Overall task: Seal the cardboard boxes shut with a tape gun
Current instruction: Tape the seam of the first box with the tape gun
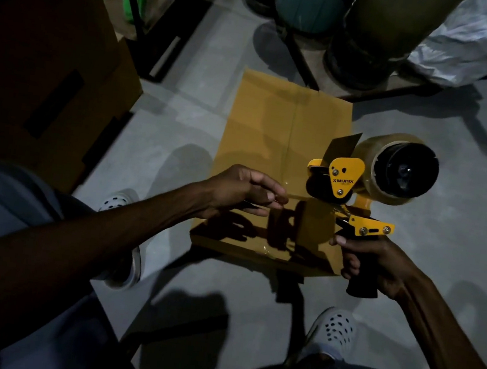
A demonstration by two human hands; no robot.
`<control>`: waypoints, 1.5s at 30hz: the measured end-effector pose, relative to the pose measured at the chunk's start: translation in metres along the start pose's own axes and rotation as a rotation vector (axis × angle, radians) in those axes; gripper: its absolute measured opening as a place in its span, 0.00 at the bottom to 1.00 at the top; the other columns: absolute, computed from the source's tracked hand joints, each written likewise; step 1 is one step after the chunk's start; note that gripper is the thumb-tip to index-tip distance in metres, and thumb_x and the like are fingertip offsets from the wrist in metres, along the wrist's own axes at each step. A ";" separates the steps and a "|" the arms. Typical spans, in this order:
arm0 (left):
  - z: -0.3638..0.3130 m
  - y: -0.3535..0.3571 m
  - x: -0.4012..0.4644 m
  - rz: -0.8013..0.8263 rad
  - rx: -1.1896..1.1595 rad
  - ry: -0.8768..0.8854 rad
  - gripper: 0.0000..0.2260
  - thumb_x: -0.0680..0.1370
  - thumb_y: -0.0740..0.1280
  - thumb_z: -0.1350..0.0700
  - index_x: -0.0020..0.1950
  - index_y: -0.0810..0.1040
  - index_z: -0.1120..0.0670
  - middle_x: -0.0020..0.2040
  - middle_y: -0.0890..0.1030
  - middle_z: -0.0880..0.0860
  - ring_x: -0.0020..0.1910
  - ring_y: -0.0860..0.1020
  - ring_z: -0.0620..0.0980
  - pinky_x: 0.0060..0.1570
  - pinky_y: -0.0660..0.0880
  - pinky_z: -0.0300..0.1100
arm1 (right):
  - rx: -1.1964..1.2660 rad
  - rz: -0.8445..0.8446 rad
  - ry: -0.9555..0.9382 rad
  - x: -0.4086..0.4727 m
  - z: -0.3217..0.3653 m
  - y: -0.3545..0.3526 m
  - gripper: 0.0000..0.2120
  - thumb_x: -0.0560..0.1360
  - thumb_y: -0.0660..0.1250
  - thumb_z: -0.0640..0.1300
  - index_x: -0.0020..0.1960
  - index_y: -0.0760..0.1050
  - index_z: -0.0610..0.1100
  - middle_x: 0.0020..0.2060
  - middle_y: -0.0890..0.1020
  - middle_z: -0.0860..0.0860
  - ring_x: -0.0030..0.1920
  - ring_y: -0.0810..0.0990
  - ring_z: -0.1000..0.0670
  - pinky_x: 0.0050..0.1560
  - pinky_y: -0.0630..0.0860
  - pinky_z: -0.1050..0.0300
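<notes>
On the far left stands one big dark cardboard box (44, 74), hard to see in the dim light. Next comes the left hand (235, 189). Its fingers are bent and its fingertips (278, 199) seem to pinch the loose end of the clear tape (299, 197) (the tape is so thin and shiny that I cannot be fully sure). The tape runs sideways from that pinch to the tape gun (356, 182).

Under both hands, on the grey floor (182, 121), lies the small yellow-brown box (283, 146). Its flaps are shut, and its middle seam (292, 129) runs away from the person, from the near edge to the far edge. The stretched tape lies across the seam, not along it, so I think it must be turned to line up and then pressed down at the near edge. The left hand is right above the seam, so it is the nearer one.

To the right, the right hand (376, 265) is wrapped tight around the black handle (362, 278) of the gun, which floats above the box's right side.

Count: two boxes, one tape gun, one tape roll (397, 169), two hands, two white shoes (334, 330).
</notes>
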State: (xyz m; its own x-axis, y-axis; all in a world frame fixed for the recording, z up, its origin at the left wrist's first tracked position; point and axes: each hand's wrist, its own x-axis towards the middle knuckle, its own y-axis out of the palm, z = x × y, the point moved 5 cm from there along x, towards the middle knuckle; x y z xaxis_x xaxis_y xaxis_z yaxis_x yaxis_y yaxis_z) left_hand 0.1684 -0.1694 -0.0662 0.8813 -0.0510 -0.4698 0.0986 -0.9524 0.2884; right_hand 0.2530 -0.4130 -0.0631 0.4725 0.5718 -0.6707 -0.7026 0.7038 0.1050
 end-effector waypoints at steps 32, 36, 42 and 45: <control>0.002 -0.013 -0.005 -0.285 -0.149 -0.195 0.09 0.71 0.71 0.73 0.44 0.77 0.61 0.33 0.83 0.56 0.33 0.84 0.50 0.37 0.82 0.41 | -0.455 -0.090 -0.193 0.009 0.021 0.002 0.04 0.72 0.70 0.31 0.42 0.76 0.29 0.25 0.74 0.37 0.24 0.72 0.45 0.26 0.69 0.60; 0.002 -0.024 -0.011 -0.292 -0.089 -0.216 0.09 0.72 0.70 0.74 0.45 0.76 0.62 0.31 0.83 0.57 0.31 0.83 0.50 0.35 0.82 0.41 | -0.510 -0.076 -0.184 0.008 0.020 0.007 0.06 0.71 0.72 0.32 0.41 0.77 0.29 0.24 0.75 0.40 0.23 0.72 0.47 0.24 0.68 0.64; 0.008 -0.048 -0.021 -0.347 -0.008 -0.219 0.10 0.71 0.71 0.75 0.44 0.76 0.62 0.33 0.82 0.58 0.33 0.83 0.52 0.35 0.83 0.42 | -0.540 -0.088 -0.136 0.007 0.014 0.009 0.05 0.72 0.72 0.32 0.40 0.77 0.34 0.24 0.74 0.42 0.21 0.70 0.50 0.22 0.65 0.64; 0.011 -0.059 -0.026 -0.364 0.034 -0.217 0.10 0.70 0.72 0.74 0.44 0.76 0.62 0.33 0.82 0.58 0.34 0.83 0.52 0.36 0.83 0.43 | -0.542 -0.100 -0.089 0.008 0.006 0.003 0.08 0.71 0.74 0.35 0.39 0.76 0.32 0.25 0.73 0.39 0.21 0.67 0.48 0.23 0.63 0.63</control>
State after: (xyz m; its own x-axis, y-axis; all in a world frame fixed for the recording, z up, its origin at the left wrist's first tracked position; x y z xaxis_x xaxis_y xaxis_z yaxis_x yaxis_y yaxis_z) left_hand 0.1345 -0.1149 -0.0801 0.6737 0.2315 -0.7018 0.3666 -0.9293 0.0454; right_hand 0.2583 -0.4036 -0.0637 0.5771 0.5632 -0.5914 -0.8143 0.4520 -0.3642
